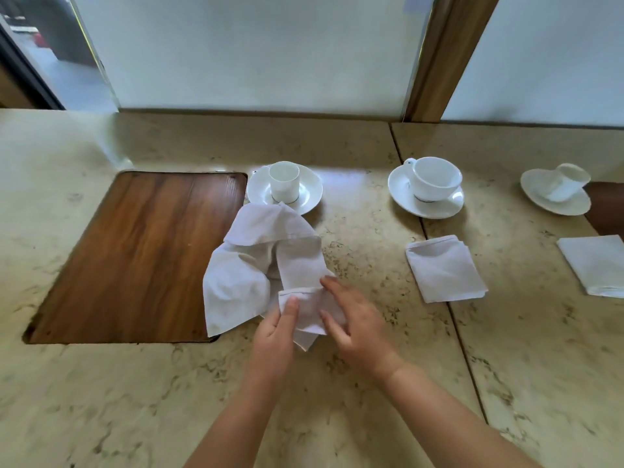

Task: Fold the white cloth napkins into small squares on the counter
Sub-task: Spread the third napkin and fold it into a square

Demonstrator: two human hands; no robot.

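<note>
The marbled beige bench (101,383) carries everything, with a seam running from its far edge toward the near right corner. Set into its left part is a dark wooden panel (141,255), flush with the stone. Just right of that panel, in the middle of the bench, lies the crumpled white napkin (243,265), one flap draped over the panel's right edge and a narrow strip running toward the near edge.

The left hand (275,336) holds the near end of that strip, its fingers (289,307) curled onto the cloth with the thumb pressing on top. The right hand (354,325) rests on the same end from the right, fingers spread and lightly bent over the fabric.

Right of the seam sits a folded square napkin (445,268), and another folded napkin (597,265) lies at the right edge, partly cut off.

Toward the far edge stand three white saucers. The left saucer (310,194) holds a straight-sided cup (284,182), and its rim touches the crumpled napkin. The middle saucer (435,209) holds a handled teacup (435,179). The right saucer (543,197) holds a tilted-looking cup (567,185). I cannot tell whether the cups contain anything.
</note>
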